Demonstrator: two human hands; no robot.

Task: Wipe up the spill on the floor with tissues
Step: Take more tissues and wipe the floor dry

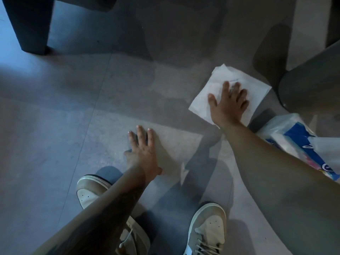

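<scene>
A white tissue (207, 103) lies spread flat on the grey tiled floor (64, 126) at the right. My right hand (230, 103) presses down on it with straight, spread fingers. A darker wet patch (174, 92) shows on the floor just left of the tissue. My left hand (142, 150) rests flat on the bare floor nearer to me, fingers straight, holding nothing. A pack of tissues (298, 142) in blue and white wrapping lies at the right, behind my right forearm.
A dark furniture leg (31, 24) stands at the back left. A round dark base (311, 89) sits at the right beside the tissue. My two shoes (92, 192) (207, 227) are at the bottom. A small scrap of tissue (184, 173) lies between my arms.
</scene>
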